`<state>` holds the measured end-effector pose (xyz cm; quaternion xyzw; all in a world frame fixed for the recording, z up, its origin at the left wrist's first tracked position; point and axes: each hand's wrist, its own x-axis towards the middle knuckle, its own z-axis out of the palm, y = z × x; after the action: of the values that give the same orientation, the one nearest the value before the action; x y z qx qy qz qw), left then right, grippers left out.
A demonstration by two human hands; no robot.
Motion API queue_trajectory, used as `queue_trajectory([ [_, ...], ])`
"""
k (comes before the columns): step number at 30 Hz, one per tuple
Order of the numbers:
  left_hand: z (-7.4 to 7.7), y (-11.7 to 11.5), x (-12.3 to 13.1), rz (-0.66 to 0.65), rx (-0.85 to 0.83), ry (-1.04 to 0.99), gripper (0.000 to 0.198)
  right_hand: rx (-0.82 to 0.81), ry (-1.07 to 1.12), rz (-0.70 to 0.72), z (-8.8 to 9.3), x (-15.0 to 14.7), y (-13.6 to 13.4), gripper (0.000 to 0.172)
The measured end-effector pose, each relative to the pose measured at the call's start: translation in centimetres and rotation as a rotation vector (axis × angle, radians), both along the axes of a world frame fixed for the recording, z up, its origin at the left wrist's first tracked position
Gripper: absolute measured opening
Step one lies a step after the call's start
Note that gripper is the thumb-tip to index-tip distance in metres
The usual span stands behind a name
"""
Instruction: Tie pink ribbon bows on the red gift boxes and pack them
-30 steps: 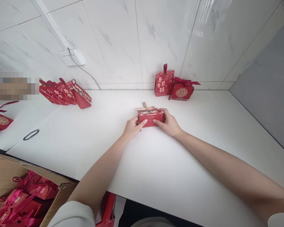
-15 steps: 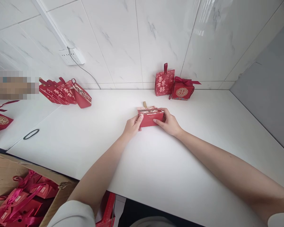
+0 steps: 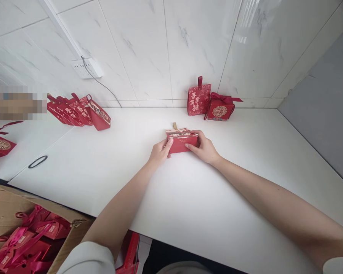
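Observation:
Between my two hands is a red gift box (image 3: 180,145), tilted so that its plain base faces me and its printed side shows on top. A gold-coloured ribbon loop sticks out at its far end. My left hand (image 3: 160,152) grips the box's left side, thumb on the base edge. On the right, my right hand (image 3: 204,147) holds the other side, with the thumb pressed on the base and fingers over the far edge. Behind it stand a red gift bag-shaped box (image 3: 199,99) with a ribbon loop and a square red box (image 3: 220,108) tied with a bow.
Several red boxes (image 3: 74,112) lean in a row along the wall at left. A red box (image 3: 1,146) and a black ring (image 3: 37,162) lie left on the white table (image 3: 117,182). Below, a cardboard carton (image 3: 80,228) holds several red boxes. A socket (image 3: 87,68) has a cable.

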<state>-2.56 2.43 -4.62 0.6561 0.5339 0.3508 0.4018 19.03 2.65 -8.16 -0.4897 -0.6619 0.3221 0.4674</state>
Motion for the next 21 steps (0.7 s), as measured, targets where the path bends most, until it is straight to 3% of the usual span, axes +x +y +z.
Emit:
queue_trajectory([
  [14,0.15,-0.09,0.0,0.037,-0.031,-0.019,0.059,-0.018,0.006,-0.026,0.15,-0.02,-0.15,0.062],
  [18,0.25,0.25,-0.53,0.152,-0.043,0.133,0.066,-0.119,0.135,-0.101,0.36,-0.05,-0.06,0.046],
  [21,0.39,0.48,-0.72,0.121,-0.05,0.177,0.056,-0.162,0.119,-0.089,0.43,-0.16,-0.01,0.043],
])
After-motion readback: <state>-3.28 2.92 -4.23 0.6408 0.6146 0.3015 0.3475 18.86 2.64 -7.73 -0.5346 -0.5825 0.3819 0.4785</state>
